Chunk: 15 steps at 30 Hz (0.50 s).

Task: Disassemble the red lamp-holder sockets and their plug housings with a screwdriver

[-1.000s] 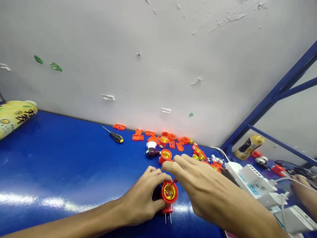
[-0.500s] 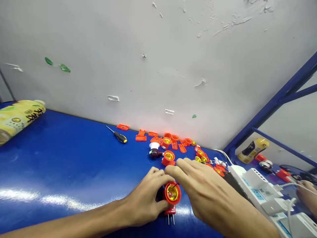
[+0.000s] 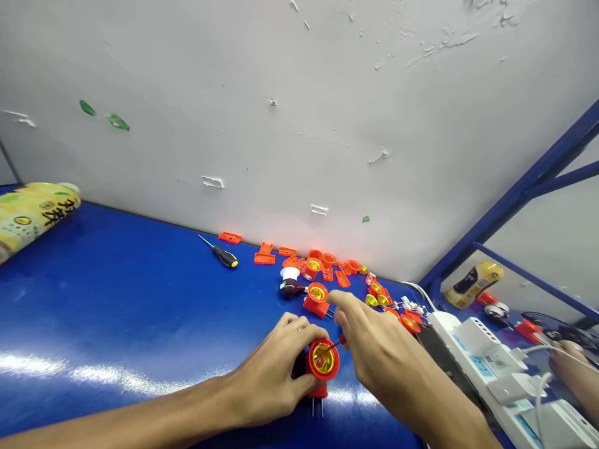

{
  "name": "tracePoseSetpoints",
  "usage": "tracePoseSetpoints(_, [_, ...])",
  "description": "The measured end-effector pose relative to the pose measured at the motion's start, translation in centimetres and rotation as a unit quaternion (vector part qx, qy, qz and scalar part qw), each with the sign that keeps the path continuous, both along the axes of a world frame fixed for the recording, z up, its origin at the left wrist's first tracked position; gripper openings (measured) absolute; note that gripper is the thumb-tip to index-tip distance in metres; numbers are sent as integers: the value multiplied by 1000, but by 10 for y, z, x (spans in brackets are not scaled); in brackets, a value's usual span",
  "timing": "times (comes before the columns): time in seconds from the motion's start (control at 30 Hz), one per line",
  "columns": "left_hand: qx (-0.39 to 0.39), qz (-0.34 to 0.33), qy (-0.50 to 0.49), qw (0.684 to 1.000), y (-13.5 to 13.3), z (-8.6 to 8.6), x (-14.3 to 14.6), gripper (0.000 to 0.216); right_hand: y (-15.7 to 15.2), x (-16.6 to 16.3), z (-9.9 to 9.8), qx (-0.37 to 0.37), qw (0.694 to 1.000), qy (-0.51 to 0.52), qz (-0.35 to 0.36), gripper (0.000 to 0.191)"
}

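My left hand (image 3: 276, 368) grips a red lamp socket (image 3: 324, 376) from its left side, fingers and thumb wrapped round the rim. The socket's gold threaded mouth faces up toward me, and two metal plug pins stick out at its near end. In my right hand (image 3: 381, 343) is a small screwdriver (image 3: 342, 340) with a red handle, mostly hidden by my fingers. Its thin shaft slants down leftward into the socket's mouth; where the tip rests is hard to make out. Just beyond my hands lies another orange-red lamp socket with pins (image 3: 316, 302).
Orange plastic parts (image 3: 264, 258) and more sockets lie along the wall. A black-and-yellow screwdriver (image 3: 225, 256) lies left of them, near a dark-and-white lamp holder (image 3: 291, 287). Power strips with plugs (image 3: 486, 362) run down the right. A yellow bottle (image 3: 40, 212) lies far left. Another person's hand (image 3: 573, 368) shows at right.
My right hand has drawn slightly down and its fingers have shifted, showing more of the red screwdriver handle, which now leans further right. The left hand still grips the socket; the view has moved slightly.
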<state>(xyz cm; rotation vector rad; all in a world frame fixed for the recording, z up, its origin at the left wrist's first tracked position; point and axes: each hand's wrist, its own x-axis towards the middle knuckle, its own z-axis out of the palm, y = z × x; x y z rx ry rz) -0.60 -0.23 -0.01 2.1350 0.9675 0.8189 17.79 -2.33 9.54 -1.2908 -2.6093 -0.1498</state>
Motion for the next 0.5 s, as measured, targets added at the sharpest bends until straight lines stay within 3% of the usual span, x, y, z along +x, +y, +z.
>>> tracePoseSetpoints(0.17, [6,-7,-5,1000,-2,1,0,32,-5,2,-2,-129,970,195,63,65])
tracePoseSetpoints(0.23, [9,-7,-6,1000,-2,2,0,32,-8,0,2,-146,963,216,69,69])
tracePoseSetpoints(0.3, [10,-5,-6,1000,-1,2,0,33,-8,-5,5,-84,983,160,41,55])
tracePoseSetpoints(0.37, [9,-4,-4,1000,-1,1,0,35,-6,-10,5,35,998,47,-16,37])
tracePoseSetpoints(0.43, [7,-3,-3,1000,-1,0,0,36,-1,-13,5,125,990,-37,-56,34])
tracePoseSetpoints(0.5, [6,1,-2,1000,-1,0,0,37,2,-14,5,148,986,-58,-45,33])
